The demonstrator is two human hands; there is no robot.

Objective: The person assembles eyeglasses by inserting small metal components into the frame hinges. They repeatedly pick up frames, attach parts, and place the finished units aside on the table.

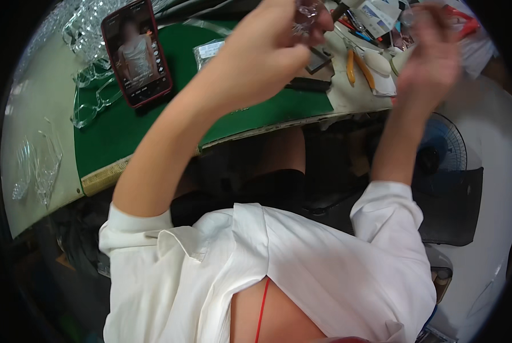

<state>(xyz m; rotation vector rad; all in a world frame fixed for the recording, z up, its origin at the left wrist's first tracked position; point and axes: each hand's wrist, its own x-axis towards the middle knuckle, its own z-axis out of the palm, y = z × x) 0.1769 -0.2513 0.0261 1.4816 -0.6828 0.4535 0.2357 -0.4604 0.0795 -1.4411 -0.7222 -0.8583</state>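
Left hand (273,51) grips a clear piece (307,12), likely mid-work; next needs steadiness. Right hand (430,63) blurs; I cannot tell its grip.

- Even, fairly bright light, seemingly from above, reaches the green mat (227,131) and the white shirt (330,263), whose folds carry soft shadows.
- Below the tabletop edge the picture drops into near-black, with little detail.
- Small bright glints dot the clear eyeglass frames (90,31) at upper left.
- The smartphone (135,57) glows with its own lit screen.
- The right hand (433,60) is badly blurred, its fingers smeared; the left forearm (182,120) is sharper.
- Fisheye distortion bows the table edge, and a black vignette rounds the corners.
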